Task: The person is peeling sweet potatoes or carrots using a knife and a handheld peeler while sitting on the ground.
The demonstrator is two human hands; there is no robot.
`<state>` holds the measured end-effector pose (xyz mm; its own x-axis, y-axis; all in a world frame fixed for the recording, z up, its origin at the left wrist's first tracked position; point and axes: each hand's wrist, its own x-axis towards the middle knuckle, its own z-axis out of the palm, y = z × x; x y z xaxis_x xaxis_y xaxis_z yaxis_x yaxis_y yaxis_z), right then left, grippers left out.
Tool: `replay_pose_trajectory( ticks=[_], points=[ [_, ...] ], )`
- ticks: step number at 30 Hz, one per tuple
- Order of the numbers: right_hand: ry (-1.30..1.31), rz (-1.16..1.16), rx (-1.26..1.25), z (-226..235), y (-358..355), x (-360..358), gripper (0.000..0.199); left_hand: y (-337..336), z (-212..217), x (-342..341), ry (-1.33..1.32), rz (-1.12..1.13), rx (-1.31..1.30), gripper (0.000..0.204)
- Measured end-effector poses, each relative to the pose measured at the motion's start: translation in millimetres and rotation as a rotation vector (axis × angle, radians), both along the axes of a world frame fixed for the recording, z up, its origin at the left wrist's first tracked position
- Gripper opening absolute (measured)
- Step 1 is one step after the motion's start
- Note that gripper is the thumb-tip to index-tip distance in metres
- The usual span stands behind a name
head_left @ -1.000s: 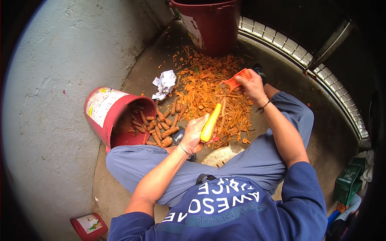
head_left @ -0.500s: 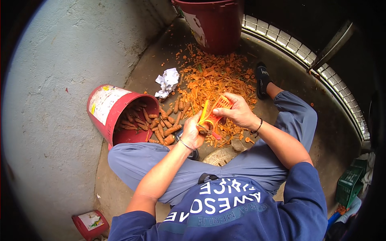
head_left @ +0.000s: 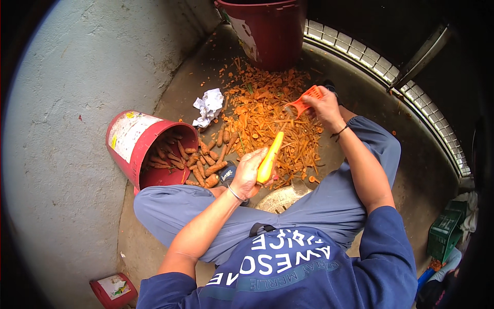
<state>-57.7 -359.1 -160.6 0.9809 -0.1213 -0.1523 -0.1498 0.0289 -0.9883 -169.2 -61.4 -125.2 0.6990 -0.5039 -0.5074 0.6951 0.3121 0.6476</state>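
Note:
A peeled, bright orange-yellow carrot (head_left: 270, 158) lies in my left hand (head_left: 249, 174), its thin end pointing up and away from me. My right hand (head_left: 326, 109) grips an orange peeler (head_left: 304, 101) by its handle, off to the far right of the carrot and apart from it. Beneath both hands a wide heap of orange carrot peelings (head_left: 272, 110) covers the floor. To the left, unpeeled carrots (head_left: 208, 167) spill out of a red bucket (head_left: 149, 126) lying on its side, and several more show inside it.
Crumpled white paper (head_left: 208, 107) lies between the tipped bucket and the peelings. An upright red bucket (head_left: 267, 38) stands beyond the heap. A grey wall (head_left: 67, 129) closes off the left. At the right are a curved tiled edge (head_left: 370, 59) and a green crate (head_left: 446, 232).
My right hand has moved the peeler away from the carrot, up and to the right. The left hand has dropped slightly nearer me, and the peeled carrot now shows nearly whole.

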Motion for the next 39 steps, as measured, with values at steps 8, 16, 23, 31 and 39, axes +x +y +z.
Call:
replay_pose_trajectory(
  ticks=[8,16,23,31,39],
  points=[
    [-0.073,0.400,0.260,46,67,-58,0.024,22,-45,15,0.076,0.217,-0.091,0.039],
    [-0.132,0.480,0.263,45,92,-79,0.021,7,-8,10,0.122,0.261,-0.030,0.036],
    [-0.163,0.401,0.177,43,75,-60,0.018,1,1,6,0.069,0.266,-0.013,0.036],
    [-0.057,0.431,0.403,48,73,-65,0.022,7,-11,5,0.097,0.200,-0.037,0.035],
    [-0.039,0.489,0.367,44,77,-65,0.022,7,-5,3,0.114,0.110,-0.119,0.035]
  ],
)
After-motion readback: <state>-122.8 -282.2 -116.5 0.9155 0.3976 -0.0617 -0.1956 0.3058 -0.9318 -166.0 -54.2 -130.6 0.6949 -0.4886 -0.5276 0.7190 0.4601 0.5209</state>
